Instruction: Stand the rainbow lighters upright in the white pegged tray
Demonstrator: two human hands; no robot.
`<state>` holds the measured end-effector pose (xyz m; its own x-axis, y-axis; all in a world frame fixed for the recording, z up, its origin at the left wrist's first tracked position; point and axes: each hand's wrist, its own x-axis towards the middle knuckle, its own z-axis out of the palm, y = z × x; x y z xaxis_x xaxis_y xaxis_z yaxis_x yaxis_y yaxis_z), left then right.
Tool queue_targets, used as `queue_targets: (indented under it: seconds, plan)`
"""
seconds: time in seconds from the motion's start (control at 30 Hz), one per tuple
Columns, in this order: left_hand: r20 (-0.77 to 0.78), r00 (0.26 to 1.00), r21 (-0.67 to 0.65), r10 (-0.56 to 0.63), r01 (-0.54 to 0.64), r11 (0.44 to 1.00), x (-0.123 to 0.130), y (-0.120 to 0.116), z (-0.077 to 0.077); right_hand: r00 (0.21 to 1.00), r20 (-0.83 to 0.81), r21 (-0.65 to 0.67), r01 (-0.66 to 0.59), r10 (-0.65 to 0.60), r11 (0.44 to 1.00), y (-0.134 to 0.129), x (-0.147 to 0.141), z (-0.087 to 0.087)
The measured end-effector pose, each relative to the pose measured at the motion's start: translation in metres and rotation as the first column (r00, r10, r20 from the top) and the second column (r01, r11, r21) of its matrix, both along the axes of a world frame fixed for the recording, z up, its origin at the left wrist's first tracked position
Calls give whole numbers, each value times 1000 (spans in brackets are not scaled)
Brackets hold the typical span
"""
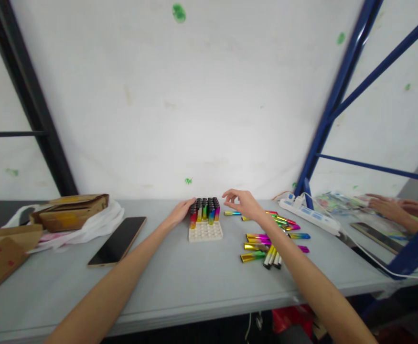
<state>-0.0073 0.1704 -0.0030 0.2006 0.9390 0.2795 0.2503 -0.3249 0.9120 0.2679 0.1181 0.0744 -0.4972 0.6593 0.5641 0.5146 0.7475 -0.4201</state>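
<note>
A white rack (206, 232) with rows of round holes sits on the table in front of me. Several shiny rainbow-coloured tubes with black tops (205, 210) stand upright in its back rows; the front holes show bare. My left hand (181, 213) lies along the left side of these tubes, fingers stretched out and partly hidden. To the right of the rack, my right hand (243, 202) hovers with loosely bent fingers apart and nothing visible in them. Below and beside my right forearm lies a loose pile of metallic-coloured tubes (255, 246), some with white bodies and black ends (272, 257).
A dark-screened phone (118, 241) lies to the left. Behind it are cardboard boxes (74, 212) on a white plastic bag (112, 217). A power strip (309, 215) and blue frame post (332, 102) stand right. Beyond it, another person's hands (391, 208) rest near a second phone (378, 237).
</note>
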Motion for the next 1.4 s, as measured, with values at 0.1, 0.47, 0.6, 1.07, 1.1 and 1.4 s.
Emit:
queue_targets:
  seconds: [0.1,0.47,0.6,1.07,1.1,1.4]
  plan:
    - [-1,1000,-27,-1,1,1000,0,-2,2,992,-107,-120,47,-60,992,-23,40,1]
    - [6,1000,-40,11,-11,999,1,-7,6,945,75,-73,324,-319,943,-52,128,-30]
    - [1,1000,-47,4,-4,999,1,-6,5,956,171,-48,248,-237,967,-22,108,-33]
    - [5,1000,-27,4,-4,1000,-1,-1,-1,889,419,-115,255,-186,960,68,32,-52]
    - [6,1000,-28,6,-6,1000,-1,-1,-1,899,394,-118,257,-193,959,66,33,-50]
    - [21,1000,-22,1,-1,1000,1,-1,-1,928,-367,-279,-39,-69,959,24,12,-8]
